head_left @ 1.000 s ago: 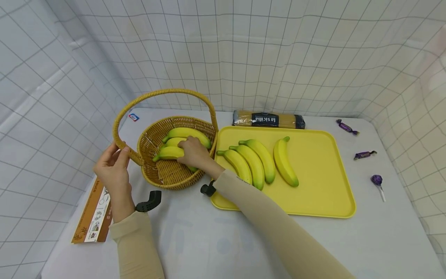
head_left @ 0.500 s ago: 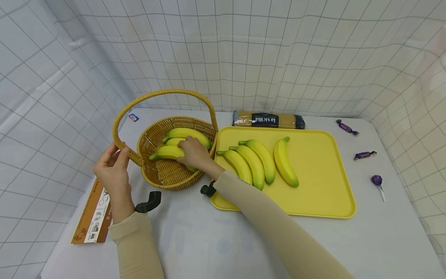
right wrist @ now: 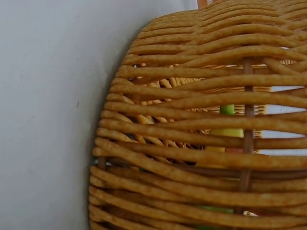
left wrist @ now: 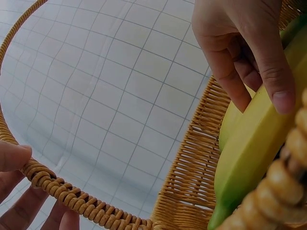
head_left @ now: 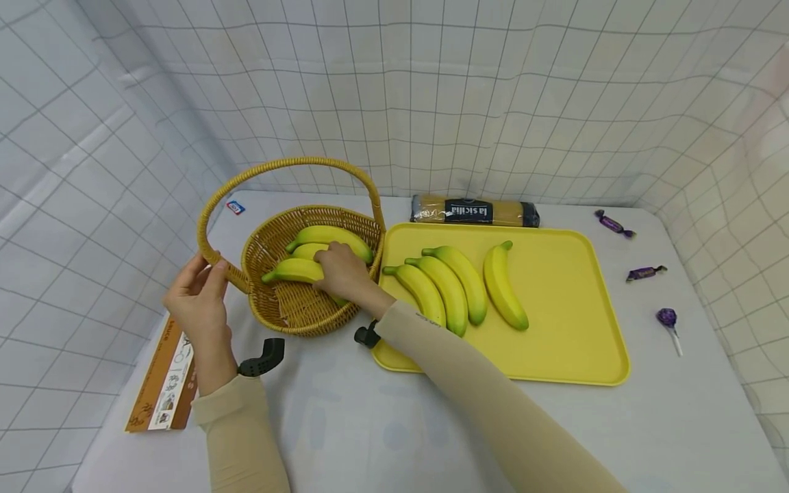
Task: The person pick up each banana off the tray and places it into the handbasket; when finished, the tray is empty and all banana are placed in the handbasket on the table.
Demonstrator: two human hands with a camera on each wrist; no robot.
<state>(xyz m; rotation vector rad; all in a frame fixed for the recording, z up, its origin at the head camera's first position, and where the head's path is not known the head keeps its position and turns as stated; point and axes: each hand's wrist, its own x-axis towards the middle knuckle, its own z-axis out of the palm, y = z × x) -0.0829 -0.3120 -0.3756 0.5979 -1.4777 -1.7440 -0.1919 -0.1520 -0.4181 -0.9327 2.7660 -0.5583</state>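
Note:
My left hand [head_left: 200,294] pinches the lower end of the wicker basket's handle [head_left: 228,270], its fingers behind and thumb in front. Inside the basket [head_left: 261,311], my right hand [head_left: 345,270] reaches down and holds the nearest banana [head_left: 292,270]. From the left wrist, that banana [left wrist: 254,143] shows between the right thumb and fingers [left wrist: 225,76], stem pointing down. Behind it, more bananas [head_left: 333,236] lie in the basket, partly covered by the right hand. The right wrist view is mostly woven basket wall [right wrist: 192,129], with bits of yellow and green through the gaps.
Right of the basket, a yellow tray [head_left: 567,294] bears several bananas [head_left: 505,284]. A pasta packet [head_left: 471,211] lies behind it. Wrapped candies [head_left: 644,274] and a lollipop [head_left: 667,317] lie at right. A brown sauce package [head_left: 163,383] lies left, beside a small blue packet [head_left: 235,207] farther back.
The nearest banana in the basket has shifted slightly left under my right hand, mostly in the first half second. My left hand stays on the handle, and the tray's bananas have not moved.

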